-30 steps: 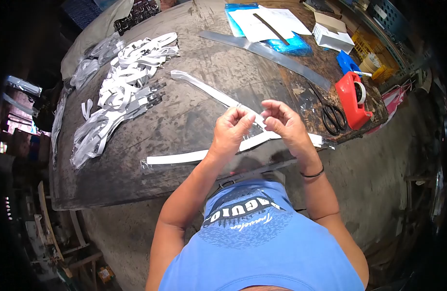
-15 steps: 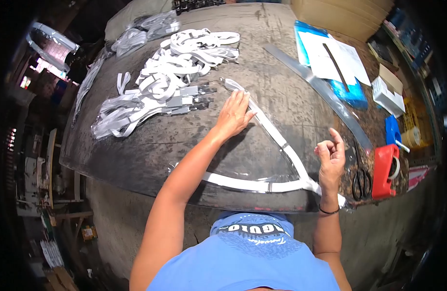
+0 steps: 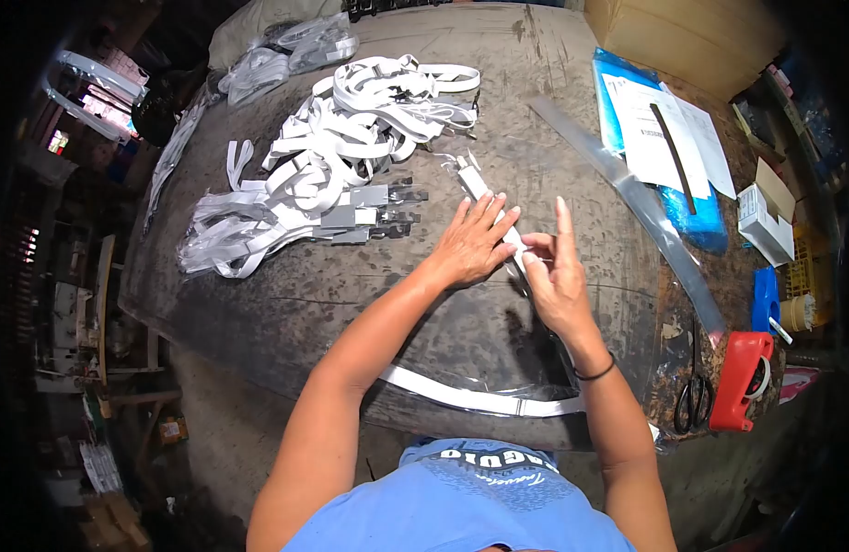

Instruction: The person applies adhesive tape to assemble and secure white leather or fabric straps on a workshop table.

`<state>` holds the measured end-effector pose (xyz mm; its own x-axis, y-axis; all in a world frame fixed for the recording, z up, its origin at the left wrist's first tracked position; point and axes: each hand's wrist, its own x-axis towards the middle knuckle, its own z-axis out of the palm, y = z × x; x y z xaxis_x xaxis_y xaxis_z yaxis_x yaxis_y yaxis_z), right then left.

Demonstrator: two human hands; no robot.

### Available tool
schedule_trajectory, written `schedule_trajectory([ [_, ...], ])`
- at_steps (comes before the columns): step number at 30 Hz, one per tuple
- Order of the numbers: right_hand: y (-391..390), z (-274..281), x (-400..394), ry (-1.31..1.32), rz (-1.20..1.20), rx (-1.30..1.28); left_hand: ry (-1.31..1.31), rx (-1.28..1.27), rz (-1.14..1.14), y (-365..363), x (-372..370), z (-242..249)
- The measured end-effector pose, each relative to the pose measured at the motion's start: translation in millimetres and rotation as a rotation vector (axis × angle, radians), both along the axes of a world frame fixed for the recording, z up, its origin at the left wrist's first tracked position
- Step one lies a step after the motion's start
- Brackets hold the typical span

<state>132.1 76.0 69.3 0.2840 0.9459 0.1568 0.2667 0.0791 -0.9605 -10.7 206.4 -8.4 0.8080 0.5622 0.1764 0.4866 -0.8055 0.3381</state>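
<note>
While I am monitoring the worktable [image 3: 502,87] through the head camera, the left hand [image 3: 478,243] is lying palm-down with its fingers spread, resting across a white strap [image 3: 477,186] without closing around it. The right hand [image 3: 559,283] is facing it, partly open: one finger is pointing toward the far side, and the thumb is reaching the strap's edge. I am unable to tell whether a pinch is engaging. The strap is lying slantwise, its far end projecting beyond the left fingertips. A strap length [image 3: 461,392] is running along the near edge. On the left, a strap heap [image 3: 328,156] is occupying the surface; on the right, scissors [image 3: 693,405] are lying beside a red tape dispenser [image 3: 741,382].
</note>
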Motion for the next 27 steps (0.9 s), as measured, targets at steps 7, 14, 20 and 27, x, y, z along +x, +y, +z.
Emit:
schedule_trajectory([
  [7, -10.7, -37.1, 6.2, -0.253, -0.010, -0.042, 0.212, 0.161, 0.033, 40.2, -8.3, 2.3],
  [14, -45.7, -14.8, 15.8, -0.338, -0.135, 0.043, 0.260, 0.125, 0.047, 43.5, -9.7, -1.8],
  [20, -40.6, -44.5, -19.4, -0.718, 0.102, 0.080, 0.219, 0.112, 0.045, 47.2, -8.2, -2.6],
  [27, -37.9, -56.7, -14.6, -0.885, 0.140, -0.113, -0.398, 0.125, 0.373, 93.3, -16.6, -9.0],
])
